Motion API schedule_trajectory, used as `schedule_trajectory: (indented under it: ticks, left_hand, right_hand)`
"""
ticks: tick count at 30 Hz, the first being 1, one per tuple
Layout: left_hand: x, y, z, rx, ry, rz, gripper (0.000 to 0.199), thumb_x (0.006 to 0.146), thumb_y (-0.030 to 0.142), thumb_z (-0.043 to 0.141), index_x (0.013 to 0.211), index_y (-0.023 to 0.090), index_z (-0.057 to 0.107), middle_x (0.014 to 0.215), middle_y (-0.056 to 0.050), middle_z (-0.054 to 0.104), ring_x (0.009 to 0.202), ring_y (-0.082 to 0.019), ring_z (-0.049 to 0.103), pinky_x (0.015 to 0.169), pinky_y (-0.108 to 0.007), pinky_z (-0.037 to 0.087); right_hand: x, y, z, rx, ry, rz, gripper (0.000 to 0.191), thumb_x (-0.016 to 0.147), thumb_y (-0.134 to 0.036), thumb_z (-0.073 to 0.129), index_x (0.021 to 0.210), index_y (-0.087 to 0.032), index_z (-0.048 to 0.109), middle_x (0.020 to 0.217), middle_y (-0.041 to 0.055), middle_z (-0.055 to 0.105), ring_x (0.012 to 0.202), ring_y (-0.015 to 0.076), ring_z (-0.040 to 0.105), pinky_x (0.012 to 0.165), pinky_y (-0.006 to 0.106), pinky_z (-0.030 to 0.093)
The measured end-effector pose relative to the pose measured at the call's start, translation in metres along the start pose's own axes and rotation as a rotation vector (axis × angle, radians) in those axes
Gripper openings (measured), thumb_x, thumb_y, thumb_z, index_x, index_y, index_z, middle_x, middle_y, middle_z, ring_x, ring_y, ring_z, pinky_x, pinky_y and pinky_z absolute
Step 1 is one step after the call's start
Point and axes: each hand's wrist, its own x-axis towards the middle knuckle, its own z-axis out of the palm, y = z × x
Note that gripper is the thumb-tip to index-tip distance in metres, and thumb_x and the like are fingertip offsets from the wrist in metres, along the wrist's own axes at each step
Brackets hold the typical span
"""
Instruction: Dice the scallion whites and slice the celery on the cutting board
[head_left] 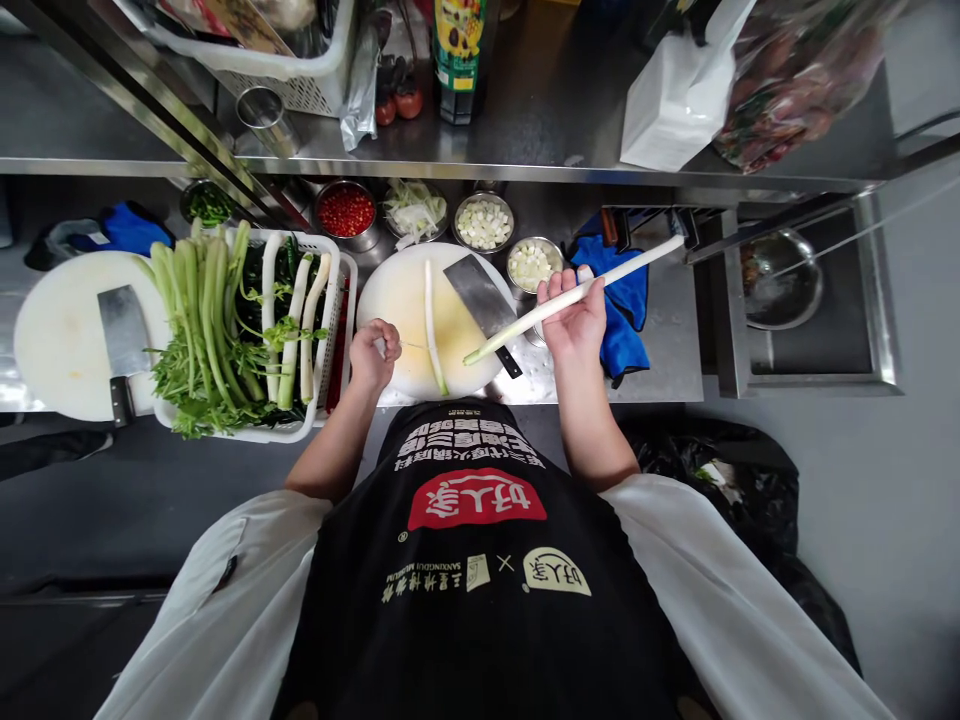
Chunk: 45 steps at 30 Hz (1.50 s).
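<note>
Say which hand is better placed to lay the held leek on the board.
Probably the right hand: it holds the leek, whose tip overhangs the board; the left hand is off that leek.

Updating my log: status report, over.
Right hand gripping long white leek. Left hand loosely curled. Possibly obstructing: black-handled steel cleaver on round white cutting board.

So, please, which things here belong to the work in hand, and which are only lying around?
Likely part of the work:
leek in the right hand
second leek
cutting board under it
cleaver on that board

Seemingly just lying around:
bottle on the shelf
tissue pack, also there
blue cloth at the right
other cleaver, far left
</note>
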Motion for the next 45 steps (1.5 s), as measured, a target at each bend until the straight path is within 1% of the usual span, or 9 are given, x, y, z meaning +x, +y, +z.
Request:
schedule_trajectory:
  ticks: [4, 7, 11, 18, 22, 26, 34, 41, 45]
  left_hand:
    - [0.009, -0.014, 0.021, 0.242, -0.131, -0.090, 0.025, 0.076, 0.021, 0.076, 0.060, 0.018, 0.057, 0.056, 0.002, 0.053, 0.045, -0.005, 0.037, 0.043, -0.017, 0.023]
    - [0.010, -0.027, 0.044, 0.450, -0.357, -0.115, 0.010, 0.074, 0.021, 0.084, 0.073, 0.016, 0.074, 0.069, -0.003, 0.070, 0.055, -0.009, 0.053, 0.052, -0.020, 0.039]
    - [0.005, -0.041, 0.065, 0.560, -0.616, -0.050, 0.014, 0.076, 0.027, 0.088, 0.087, 0.020, 0.083, 0.090, -0.006, 0.080, 0.078, -0.016, 0.069, 0.072, -0.027, 0.053]
    - [0.000, -0.044, 0.074, 0.692, -0.734, 0.121, 0.005, 0.082, 0.024, 0.084, 0.079, 0.023, 0.080, 0.082, -0.005, 0.076, 0.077, -0.018, 0.068, 0.073, -0.029, 0.052]
    - [-0.002, -0.049, 0.076, 0.672, -0.664, 0.123, 0.010, 0.085, 0.022, 0.082, 0.079, 0.022, 0.074, 0.079, -0.002, 0.071, 0.071, -0.015, 0.062, 0.066, -0.026, 0.047]
    - [0.002, -0.059, 0.078, 0.469, -0.578, -0.064, 0.019, 0.094, 0.029, 0.074, 0.080, 0.020, 0.064, 0.062, 0.002, 0.061, 0.053, -0.011, 0.050, 0.054, -0.024, 0.039]
    - [-0.002, -0.059, 0.100, 0.053, -0.347, -0.318, 0.027, 0.092, 0.026, 0.077, 0.087, 0.021, 0.051, 0.086, -0.004, 0.077, 0.073, -0.016, 0.074, 0.074, -0.032, 0.060]
    - [0.012, -0.044, 0.120, -0.145, -0.222, -0.229, 0.028, 0.090, 0.021, 0.075, 0.086, 0.022, 0.048, 0.096, -0.002, 0.078, 0.090, -0.015, 0.078, 0.097, -0.035, 0.061]
    - [0.028, -0.025, 0.122, -0.167, -0.184, -0.159, 0.024, 0.091, 0.023, 0.074, 0.088, 0.023, 0.050, 0.084, 0.002, 0.071, 0.086, -0.015, 0.076, 0.091, -0.031, 0.061]
  right_hand:
    - [0.001, 0.002, 0.000, -0.090, -0.035, 0.075, 0.043, 0.103, -0.069, 0.057, 0.118, -0.032, 0.071, 0.088, 0.0013, 0.073, 0.088, 0.0230, 0.075, 0.080, 0.041, 0.065]
    - [0.003, 0.005, -0.003, -0.124, -0.101, 0.091, 0.045, 0.103, -0.073, 0.055, 0.118, -0.034, 0.070, 0.079, 0.0002, 0.069, 0.081, 0.0224, 0.073, 0.074, 0.039, 0.064]
    - [0.009, 0.010, -0.011, -0.138, -0.145, 0.110, 0.052, 0.103, -0.078, 0.050, 0.117, -0.033, 0.069, 0.073, 0.0007, 0.065, 0.074, 0.0225, 0.070, 0.065, 0.037, 0.062]
    - [0.012, 0.010, -0.019, -0.083, -0.212, 0.166, 0.053, 0.102, -0.079, 0.049, 0.120, -0.034, 0.070, 0.069, -0.0004, 0.061, 0.070, 0.0214, 0.066, 0.059, 0.035, 0.058]
    - [0.012, 0.009, -0.018, -0.080, -0.251, 0.128, 0.052, 0.101, -0.078, 0.053, 0.123, -0.034, 0.069, 0.072, -0.0006, 0.062, 0.074, 0.0218, 0.067, 0.062, 0.036, 0.059]
    - [0.010, 0.010, -0.013, -0.190, -0.220, 0.151, 0.056, 0.101, -0.080, 0.051, 0.123, -0.032, 0.069, 0.076, 0.0000, 0.063, 0.077, 0.0221, 0.068, 0.063, 0.035, 0.060]
    - [0.006, 0.015, -0.004, -0.177, -0.274, 0.176, 0.057, 0.099, -0.082, 0.053, 0.116, -0.030, 0.071, 0.077, -0.0003, 0.064, 0.073, 0.0183, 0.065, 0.053, 0.028, 0.055]
    - [-0.004, 0.020, 0.018, -0.229, -0.094, 0.182, 0.052, 0.098, -0.080, 0.060, 0.098, -0.028, 0.068, 0.054, -0.0072, 0.042, 0.052, 0.0150, 0.053, 0.048, 0.026, 0.047]
    - [-0.009, 0.027, 0.028, -0.233, -0.067, 0.127, 0.052, 0.093, -0.079, 0.070, 0.089, -0.027, 0.067, 0.048, -0.0102, 0.033, 0.044, 0.0125, 0.047, 0.047, 0.025, 0.044]
